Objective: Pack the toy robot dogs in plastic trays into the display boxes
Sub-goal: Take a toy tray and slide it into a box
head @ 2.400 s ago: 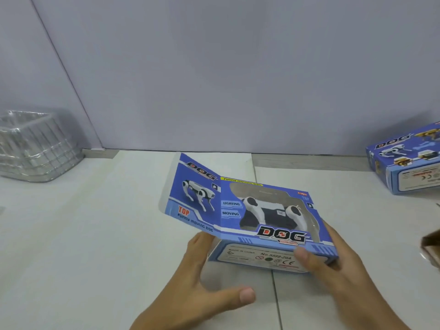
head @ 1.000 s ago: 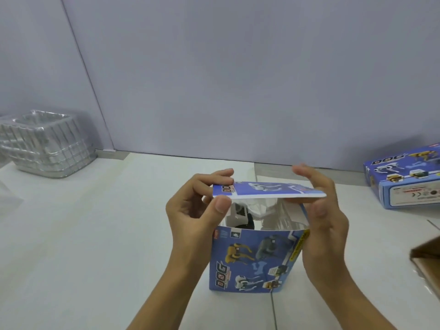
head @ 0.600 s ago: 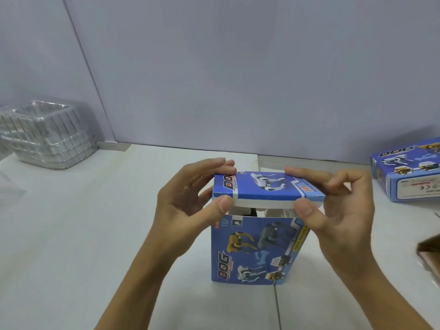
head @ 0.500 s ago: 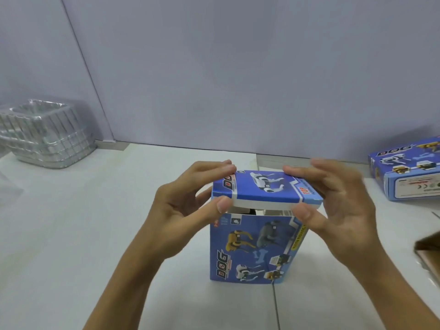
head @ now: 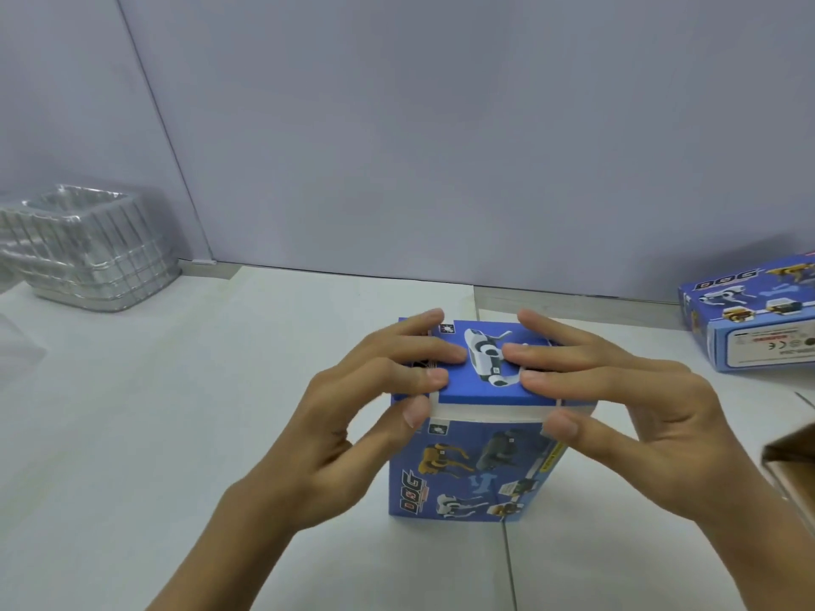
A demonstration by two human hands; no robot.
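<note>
Display box (head: 474, 469) upright on table (head: 176, 434), lid flap (head: 480, 385) nearly shut — left hand (head: 353, 416) and right hand (head: 617, 412) flat-fingered atop, thumbs at front. Advisable: press evenly, guide tuck tab inside front wall — avoid creasing.

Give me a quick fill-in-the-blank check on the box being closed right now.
The display box stands ____ on the table.
Both hands, left hand and right hand, press down its top ____.
A second box lies to the person's ____.
The clear tray stack sits at the far ____.

Missing: upright; flap; right; left
</note>
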